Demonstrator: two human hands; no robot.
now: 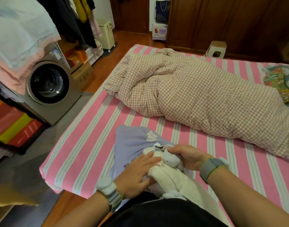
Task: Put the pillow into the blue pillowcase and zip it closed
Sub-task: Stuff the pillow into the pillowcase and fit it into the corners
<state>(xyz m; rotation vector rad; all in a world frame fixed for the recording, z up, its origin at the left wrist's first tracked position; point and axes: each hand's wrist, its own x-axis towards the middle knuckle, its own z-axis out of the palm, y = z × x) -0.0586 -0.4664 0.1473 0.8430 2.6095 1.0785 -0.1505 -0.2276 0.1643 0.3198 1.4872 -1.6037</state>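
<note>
White pillow point(169, 175) points away lengthwise into blue pillowcase point(132, 143), both hands there.

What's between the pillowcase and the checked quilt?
Head view: only bare pink-striped bedsheet lies between the blue pillowcase and the checked quilt; nothing sits on it.

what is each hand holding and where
Right hand grips the blue pillowcase at its bunched opening edge; left hand presses flat on the white pillow.

The room is softly and evenly lit, shadows are faint, edges are bowed by wide-angle distortion, and slight blur is seen throughout.
</note>
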